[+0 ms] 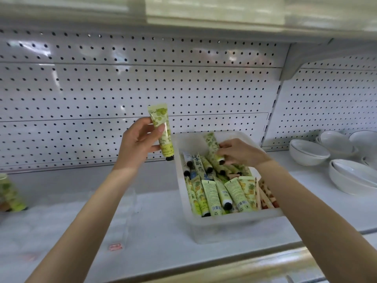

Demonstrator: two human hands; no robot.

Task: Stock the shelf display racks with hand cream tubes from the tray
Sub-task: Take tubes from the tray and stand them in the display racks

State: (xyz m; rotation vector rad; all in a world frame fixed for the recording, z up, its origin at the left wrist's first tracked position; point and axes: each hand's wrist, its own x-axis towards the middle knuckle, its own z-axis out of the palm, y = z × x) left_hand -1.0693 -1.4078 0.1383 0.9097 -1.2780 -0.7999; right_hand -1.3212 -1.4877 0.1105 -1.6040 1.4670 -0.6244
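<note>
In the white tray (224, 225), set on the right of the shelf (61, 231), many hand cream tubes (210, 199) are laid, caps mostly toward the viewer. At its far end a green tube (211, 142) is pinched near the cap by the right hand (240, 153), its long axis tilted up and away. Left of the tray a second tube (161, 129) is gripped upright, cap down, by the left hand (138, 144), which is nearer to the stocked tubes (10, 195) at far left. Behind are seen a pegboard wall (122, 88) and white bowls (308, 152).
</note>
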